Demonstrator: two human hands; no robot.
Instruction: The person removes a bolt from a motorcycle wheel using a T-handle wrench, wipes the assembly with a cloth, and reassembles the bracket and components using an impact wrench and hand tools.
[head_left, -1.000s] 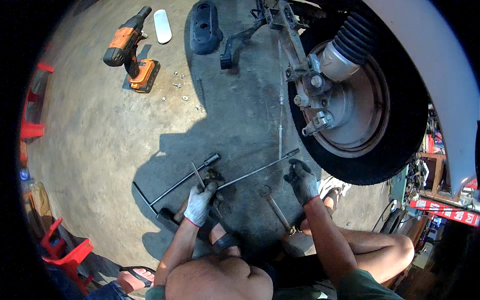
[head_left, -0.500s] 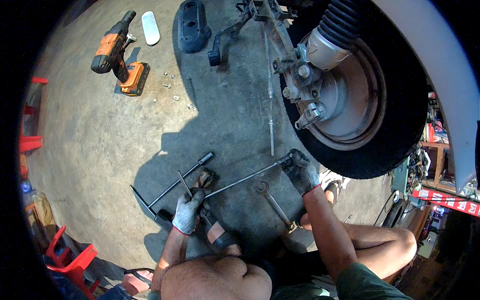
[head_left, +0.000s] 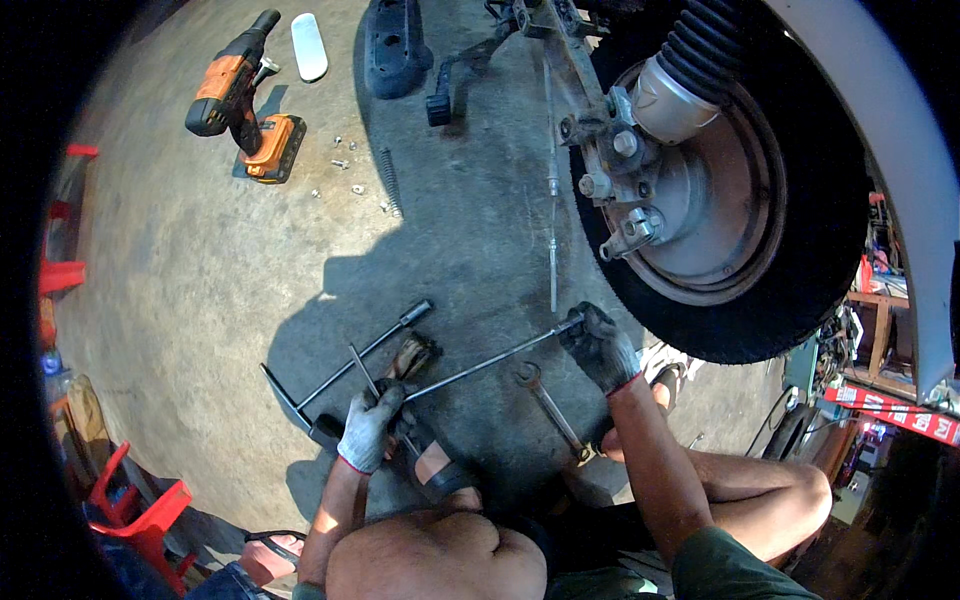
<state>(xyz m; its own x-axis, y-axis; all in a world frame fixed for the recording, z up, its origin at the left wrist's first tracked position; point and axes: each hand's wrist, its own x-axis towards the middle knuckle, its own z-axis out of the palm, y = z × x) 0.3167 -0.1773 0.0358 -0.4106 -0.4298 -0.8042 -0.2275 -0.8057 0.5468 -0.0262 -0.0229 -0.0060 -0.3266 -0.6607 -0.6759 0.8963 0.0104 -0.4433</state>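
Observation:
Gloved in white and grey, my left hand (head_left: 370, 427) is closed round the crossbar end of a T-handle socket wrench (head_left: 485, 362). My right hand (head_left: 606, 352), in a dirt-blackened glove, has its fingers closed on the far end of the same wrench, below the wheel. The wrench's long thin shaft slants up to the right between both hands, above the floor. Beyond my left hand, a second T-handle wrench (head_left: 352, 362) lies on the concrete. A combination spanner (head_left: 553, 412) lies on the floor between my forearms.
A wheel with a black tyre (head_left: 835, 225) and a shock absorber (head_left: 680, 98) stand at right. Far left is an orange and black cordless impact wrench (head_left: 262, 145). Several small bolts (head_left: 340, 163), a spring (head_left: 389, 180), a thin rod (head_left: 552, 215) and a black cover (head_left: 396, 50) lie about.
The view has shifted slightly, moving the wheel and far tools a little right. My hands keep their hold on the T-handle socket wrench, at nearly the same slant.

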